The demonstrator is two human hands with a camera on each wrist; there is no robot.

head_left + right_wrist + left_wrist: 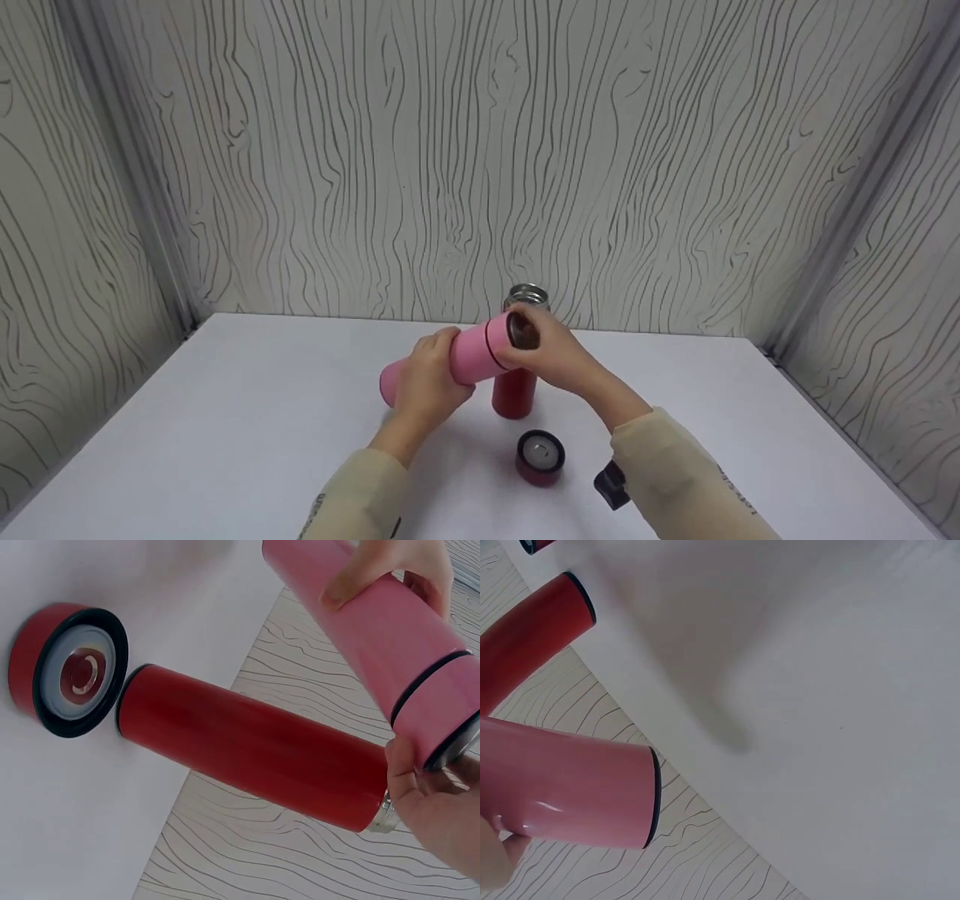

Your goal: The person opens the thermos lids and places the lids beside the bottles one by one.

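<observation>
My left hand (429,384) grips the body of a pink thermos bottle (474,356), tilted above the table with its lid end up and to the right. My right hand (562,354) holds the pink lid (500,334), fingers around its rim; a dark ring marks the seam with the body. Behind them a red thermos bottle (514,397) stands upright, its bare metal mouth (529,293) showing; the hands partly cover it. Its red lid (30,664) lies in front, inner side up. The left wrist view shows the pink bottle's base (651,799) clear of the tabletop.
A white table (262,420) lies beneath everything. Wood-grain patterned panels (450,150) enclose it at the back and both sides. A dark device (613,486) sits at the right sleeve's cuff.
</observation>
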